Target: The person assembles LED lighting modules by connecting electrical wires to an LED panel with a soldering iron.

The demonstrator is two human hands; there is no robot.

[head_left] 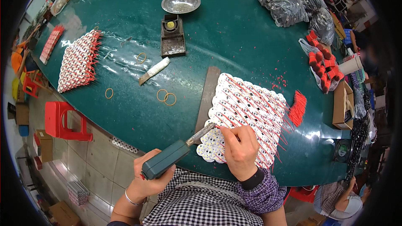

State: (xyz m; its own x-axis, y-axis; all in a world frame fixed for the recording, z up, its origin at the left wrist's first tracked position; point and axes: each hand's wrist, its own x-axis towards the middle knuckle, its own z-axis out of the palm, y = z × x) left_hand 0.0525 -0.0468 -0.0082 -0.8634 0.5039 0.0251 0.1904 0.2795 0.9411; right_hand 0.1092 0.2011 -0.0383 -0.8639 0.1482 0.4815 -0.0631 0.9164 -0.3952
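Observation:
My left hand is wrapped round the dark green body of a soldering gun. Its tip reaches the near left part of a panel of round white LED boards. Thin red wires run in slanting rows across that panel. My right hand rests over the panel, thumb and forefinger pinched at the soldering tip on what looks like a red wire, mostly hidden by the fingers. A flat brown bar lies along the panel's left edge. To the right of the panel lies a bundle of cut red wires.
Ahead stand a soldering stand and a metal bowl. A white-wrapped blade and rubber bands lie left of the panel. Wired panels sit far left, red spools right. A red stool stands beside the table.

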